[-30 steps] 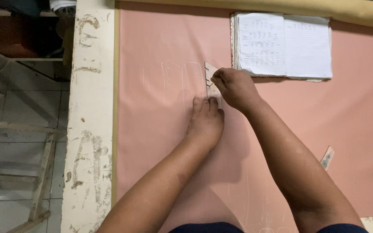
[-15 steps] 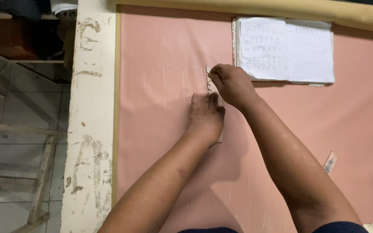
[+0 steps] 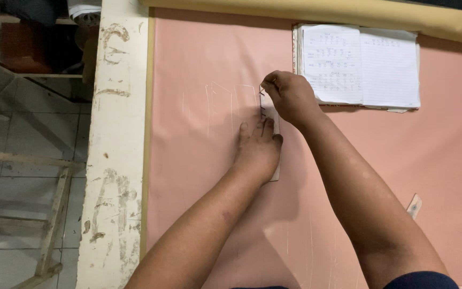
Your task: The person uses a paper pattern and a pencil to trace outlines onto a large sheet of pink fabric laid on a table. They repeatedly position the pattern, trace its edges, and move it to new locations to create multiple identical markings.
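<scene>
The pattern card (image 3: pixel 274 115), a small pale strip of stiff card or thin board, lies flat on the pink sheet (image 3: pixel 199 160) near the middle of the table, and the head view, the only one there is, shows it mostly covered by the two hands. The left hand (image 3: pixel 258 150) is spread palm-down on it, fingers flat and pointing away from the person, pinning it to the sheet; only its right edge and lower corner show beside the palm. The right hand (image 3: pixel 290 96) sits at the card's far end with the fingers pinched tight around something small, probably a piece of chalk, though it is too hidden to be sure. Faint white lines (image 3: pixel 225 101) mark the sheet just left of the card. The card looks light, thin and rigid enough to keep a straight edge, so it would likely slide easily on the smooth sheet unless pressed from above; a flat palm over its middle seems the sound way to hold it, and its exposed long edge the place to lift it. The sheet itself looks soft and pliable. An open notebook (image 3: pixel 359 67) lies well apart at the far right, below a tan roll (image 3: pixel 348 16); a small pale tag (image 3: pixel 414 206) rests near the right forearm.
</scene>
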